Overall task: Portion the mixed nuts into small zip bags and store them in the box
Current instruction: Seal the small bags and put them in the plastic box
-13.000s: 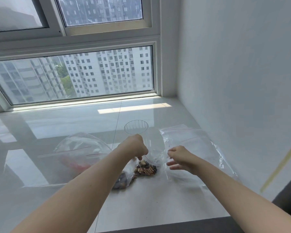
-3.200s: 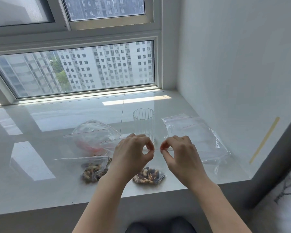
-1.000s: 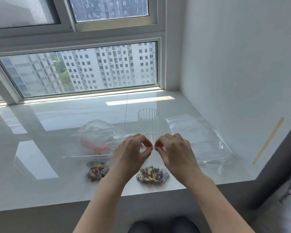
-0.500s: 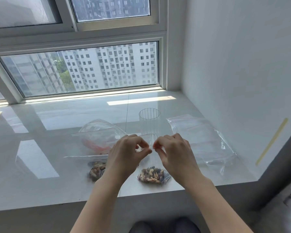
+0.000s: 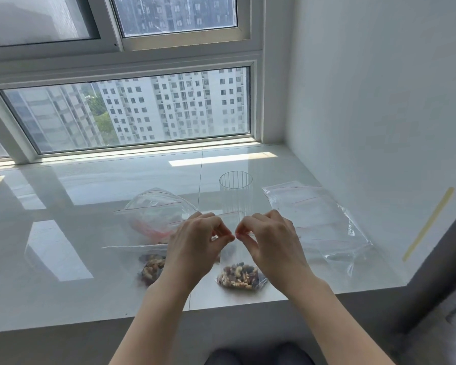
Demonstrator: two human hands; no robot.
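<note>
My left hand (image 5: 195,248) and my right hand (image 5: 269,243) pinch the red-lined top edge of a small clear zip bag, thumbs and forefingers nearly touching at its middle. The bag's bottom, filled with mixed nuts (image 5: 238,276), hangs down to the white sill near its front edge. A second zip bag with nuts (image 5: 152,268) lies to the left, partly hidden behind my left wrist. A larger clear zip bag (image 5: 156,214) with something red inside sits behind it.
A clear ribbed cup (image 5: 236,192) stands upright just behind my hands. A pile of flat clear zip bags (image 5: 319,222) lies to the right by the white wall (image 5: 379,114). The glossy sill (image 5: 90,185) runs back to the window. No box is in view.
Over the last second my two hands stayed pinched on the bag's top edge, the fingertips shifting slightly along the seal. The nut-filled bag has barely moved.
</note>
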